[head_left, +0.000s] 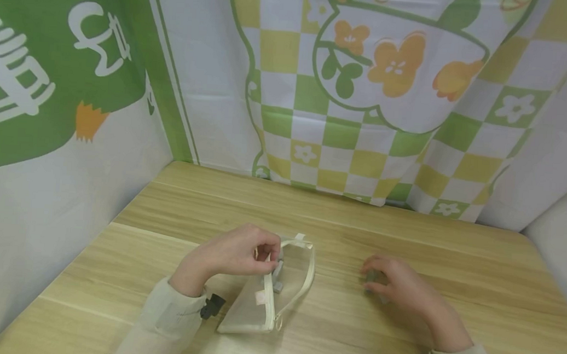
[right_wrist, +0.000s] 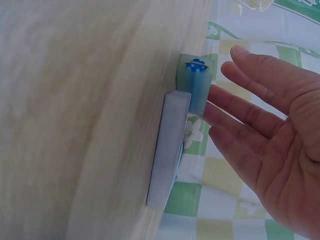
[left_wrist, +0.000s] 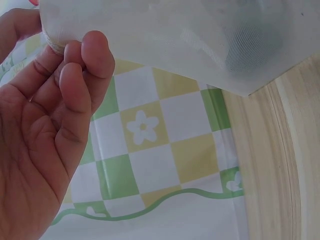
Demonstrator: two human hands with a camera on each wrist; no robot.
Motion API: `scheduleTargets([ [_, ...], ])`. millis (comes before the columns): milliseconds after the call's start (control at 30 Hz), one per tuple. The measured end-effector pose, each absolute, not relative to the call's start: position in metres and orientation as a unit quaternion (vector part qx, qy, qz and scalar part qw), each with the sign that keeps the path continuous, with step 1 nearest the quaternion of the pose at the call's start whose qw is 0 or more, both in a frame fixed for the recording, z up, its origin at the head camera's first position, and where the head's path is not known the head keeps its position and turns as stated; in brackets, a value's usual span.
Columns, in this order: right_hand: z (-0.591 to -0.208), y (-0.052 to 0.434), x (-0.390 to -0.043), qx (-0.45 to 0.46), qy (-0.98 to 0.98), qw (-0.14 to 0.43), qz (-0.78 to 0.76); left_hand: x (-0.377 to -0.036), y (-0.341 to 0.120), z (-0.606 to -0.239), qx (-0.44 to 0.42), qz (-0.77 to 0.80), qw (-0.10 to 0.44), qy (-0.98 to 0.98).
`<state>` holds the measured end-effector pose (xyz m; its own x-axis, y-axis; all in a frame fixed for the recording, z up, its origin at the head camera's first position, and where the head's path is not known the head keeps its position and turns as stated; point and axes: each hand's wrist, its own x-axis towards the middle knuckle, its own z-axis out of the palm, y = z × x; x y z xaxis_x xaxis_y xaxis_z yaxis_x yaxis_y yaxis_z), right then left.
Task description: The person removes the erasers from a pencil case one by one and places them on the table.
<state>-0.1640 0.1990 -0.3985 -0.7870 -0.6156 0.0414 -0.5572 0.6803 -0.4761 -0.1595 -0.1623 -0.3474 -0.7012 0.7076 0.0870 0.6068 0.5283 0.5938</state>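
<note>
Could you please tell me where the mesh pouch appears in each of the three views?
Head: mesh pouch lies low centre on the wooden table, its edge pinched by the left hand.
Left wrist: it fills the top of the picture.
Right wrist: not in it.
Shared landmark: the checked flower cloth.

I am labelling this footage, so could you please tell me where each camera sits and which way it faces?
Head: worn high, looking forward and down at the wooden table; both hands and sleeves show.
Left wrist: beside the left hand, facing the backdrop; its fingers pinch the mesh pouch.
Right wrist: beside the right hand, whose straight fingers reach toward the eraser on the table.
Shared: the head view also shows the pouch and the checked backdrop.
</note>
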Motion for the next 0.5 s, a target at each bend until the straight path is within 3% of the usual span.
scheduleTargets([
  [500,-0.399,0.184,-0.162,-0.325,0.914,0.015,-0.243,-0.160,-0.160,-0.349,0.377,0.309,0.091,0.868],
])
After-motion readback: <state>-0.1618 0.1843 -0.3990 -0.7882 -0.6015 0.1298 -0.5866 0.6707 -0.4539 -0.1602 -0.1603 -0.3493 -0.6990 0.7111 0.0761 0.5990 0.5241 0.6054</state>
